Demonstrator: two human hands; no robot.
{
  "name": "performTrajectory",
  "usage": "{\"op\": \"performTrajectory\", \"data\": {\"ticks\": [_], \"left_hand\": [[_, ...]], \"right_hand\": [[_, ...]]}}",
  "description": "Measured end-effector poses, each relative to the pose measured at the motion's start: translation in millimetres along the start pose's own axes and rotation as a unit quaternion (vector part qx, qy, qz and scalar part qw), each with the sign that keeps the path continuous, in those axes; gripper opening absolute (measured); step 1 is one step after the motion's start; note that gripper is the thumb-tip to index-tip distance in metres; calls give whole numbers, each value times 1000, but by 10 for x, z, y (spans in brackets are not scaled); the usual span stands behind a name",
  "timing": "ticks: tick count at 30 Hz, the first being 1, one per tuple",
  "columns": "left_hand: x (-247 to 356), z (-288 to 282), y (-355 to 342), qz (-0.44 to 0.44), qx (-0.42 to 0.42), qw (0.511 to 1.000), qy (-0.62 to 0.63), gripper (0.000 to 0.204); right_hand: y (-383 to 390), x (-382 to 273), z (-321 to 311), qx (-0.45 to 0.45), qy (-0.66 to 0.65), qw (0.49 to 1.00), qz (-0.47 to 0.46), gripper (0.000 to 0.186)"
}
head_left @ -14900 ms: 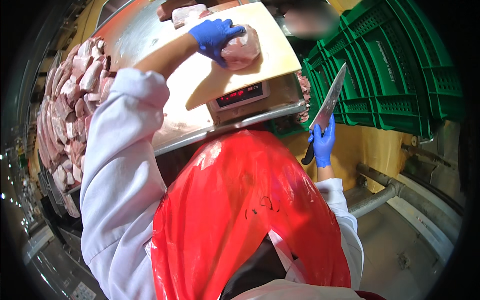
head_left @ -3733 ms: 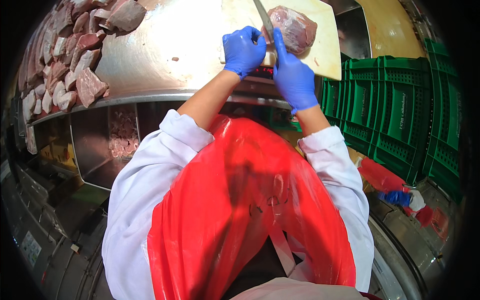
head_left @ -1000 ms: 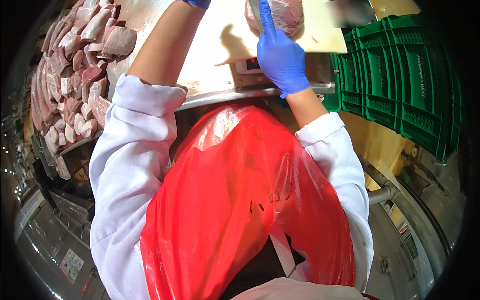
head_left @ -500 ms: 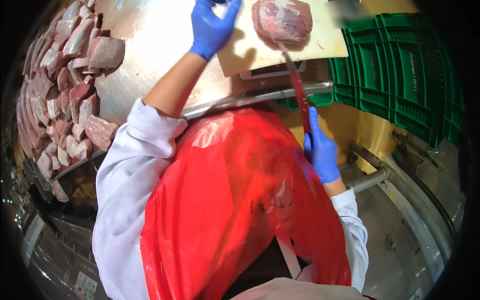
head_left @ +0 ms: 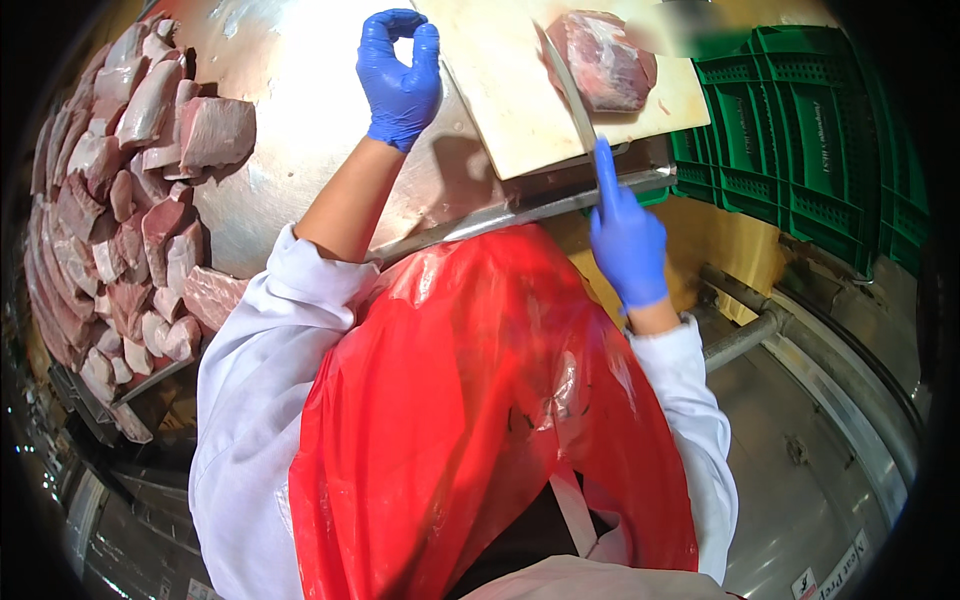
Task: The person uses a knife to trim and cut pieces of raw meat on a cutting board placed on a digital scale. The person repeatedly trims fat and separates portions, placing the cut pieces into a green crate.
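Note:
My left hand (head_left: 398, 85), in a blue glove, has its thumb and fingers curled beside the left edge of the white cutting board (head_left: 510, 130); what they hold, if anything, I cannot make out. My right hand (head_left: 627, 235), also blue-gloved, grips a long knife (head_left: 568, 75), index finger extended along it, its handle mostly hidden under the fingers. The blade slants up over the board beside a round chunk of pink raw meat (head_left: 610, 65). Many cut meat pieces (head_left: 140, 230) are piled along the left of the steel table (head_left: 270, 170).
Stacked green plastic crates (head_left: 805, 140) stand right of the board. A steel rim (head_left: 540, 208) runs along the table's front, just beyond my red apron (head_left: 470, 400). Metal pipes (head_left: 750, 335) run at lower right. A blurred patch at the top right is unreadable.
Since half a second ago my left hand has shifted left and slightly down. My right hand has risen toward the board, bringing the knife higher alongside the meat's left side.

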State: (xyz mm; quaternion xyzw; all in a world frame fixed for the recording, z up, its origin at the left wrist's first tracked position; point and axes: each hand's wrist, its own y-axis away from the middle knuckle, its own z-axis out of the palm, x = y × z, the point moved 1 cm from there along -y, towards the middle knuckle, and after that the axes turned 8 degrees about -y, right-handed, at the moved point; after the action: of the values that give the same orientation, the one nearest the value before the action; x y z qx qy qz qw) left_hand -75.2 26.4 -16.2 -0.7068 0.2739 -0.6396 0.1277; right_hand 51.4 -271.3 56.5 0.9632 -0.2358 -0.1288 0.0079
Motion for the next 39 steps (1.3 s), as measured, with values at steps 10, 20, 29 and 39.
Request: {"op": "performTrajectory", "data": {"ticks": [10,20,29,39], "left_hand": [[-38,-89,-311,-69,-48,996,-10,26],[-82,-139,-332,-63,-62,995,51,26],[-54,310,-454,49,-95,994,-2,27],[-99,888,-300,87,-343,910,-217,13]], "right_hand": [[-388,-578,-250,112,-57,992,3,80],[-529,-862,117,27,39,993,111,82],[489,-1119,-533,-14,-157,967,200,82],[-1081,-849,-244,135,-49,981,128,77]]}}
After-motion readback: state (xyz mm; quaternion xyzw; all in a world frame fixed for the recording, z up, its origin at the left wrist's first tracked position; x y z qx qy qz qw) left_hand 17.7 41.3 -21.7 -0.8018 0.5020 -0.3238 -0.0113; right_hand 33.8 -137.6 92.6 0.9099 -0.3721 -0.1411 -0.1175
